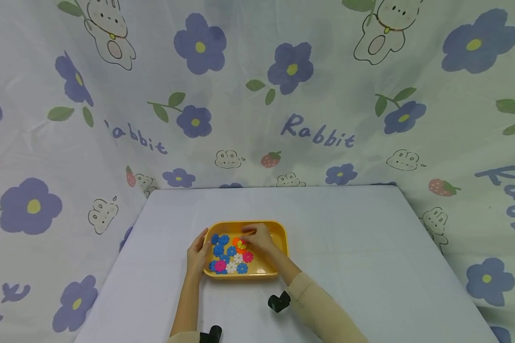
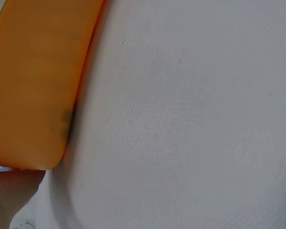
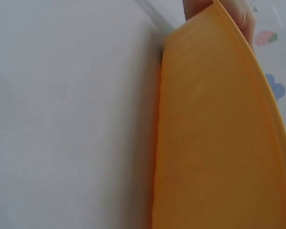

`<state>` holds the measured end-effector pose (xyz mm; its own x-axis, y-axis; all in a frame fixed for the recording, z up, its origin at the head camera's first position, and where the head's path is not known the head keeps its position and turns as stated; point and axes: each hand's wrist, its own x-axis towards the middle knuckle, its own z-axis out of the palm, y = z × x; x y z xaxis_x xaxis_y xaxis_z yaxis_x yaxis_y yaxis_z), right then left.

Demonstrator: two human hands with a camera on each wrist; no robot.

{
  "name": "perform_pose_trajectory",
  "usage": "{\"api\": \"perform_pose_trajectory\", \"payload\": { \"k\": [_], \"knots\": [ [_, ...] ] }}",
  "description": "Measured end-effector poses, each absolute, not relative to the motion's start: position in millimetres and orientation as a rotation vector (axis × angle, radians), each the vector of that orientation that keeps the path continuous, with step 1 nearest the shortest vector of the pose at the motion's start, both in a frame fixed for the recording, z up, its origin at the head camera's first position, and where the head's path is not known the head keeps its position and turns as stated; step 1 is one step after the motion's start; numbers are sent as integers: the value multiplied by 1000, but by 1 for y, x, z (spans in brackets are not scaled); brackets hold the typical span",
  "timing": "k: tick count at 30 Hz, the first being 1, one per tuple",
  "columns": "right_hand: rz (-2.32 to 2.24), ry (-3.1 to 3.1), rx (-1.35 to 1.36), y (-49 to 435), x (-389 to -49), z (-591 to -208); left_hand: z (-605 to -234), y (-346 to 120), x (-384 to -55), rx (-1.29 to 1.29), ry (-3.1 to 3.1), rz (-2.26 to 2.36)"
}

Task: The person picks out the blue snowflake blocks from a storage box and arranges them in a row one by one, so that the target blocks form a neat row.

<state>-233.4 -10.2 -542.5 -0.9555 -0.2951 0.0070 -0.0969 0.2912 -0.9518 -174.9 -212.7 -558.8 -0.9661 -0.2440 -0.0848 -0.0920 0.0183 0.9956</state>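
My left hand [image 1: 197,255] grips the left rim of a shallow yellow tray [image 1: 281,243], thumb over the edge. The tray wall [image 2: 33,86] also fills the left of the left wrist view. Notched plastic discs lie inside, mostly on the left: blue discs [image 1: 219,249], white discs [image 1: 231,267], a pink disc [image 1: 248,257] and orange discs [image 1: 236,241]. Over the tray, my right hand [image 1: 257,236] reaches down with bent fingers, its fingertips right at a yellow disc [image 1: 242,245] among the orange ones. I cannot tell whether it pinches that disc.
The tray stands on a white-covered table [image 1: 347,252]. A cloth backdrop [image 1: 249,62] with flowers and rabbits rises behind and along both sides. Black wrist mounts sit by each sleeve, one [image 1: 279,301] near the tray's front edge.
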Motion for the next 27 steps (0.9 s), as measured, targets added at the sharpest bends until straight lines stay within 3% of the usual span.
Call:
{"api": "perform_pose_trajectory", "payload": {
  "k": [10, 27],
  "knots": [
    [-1794, 2298, -487, -42, -238, -556, -559, -213, -175, 354, -2153, -2121],
    [-1512, 2602, -384, -69, -226, -559, -559, -215, -173, 302, -2152, -2115]
  ]
}}
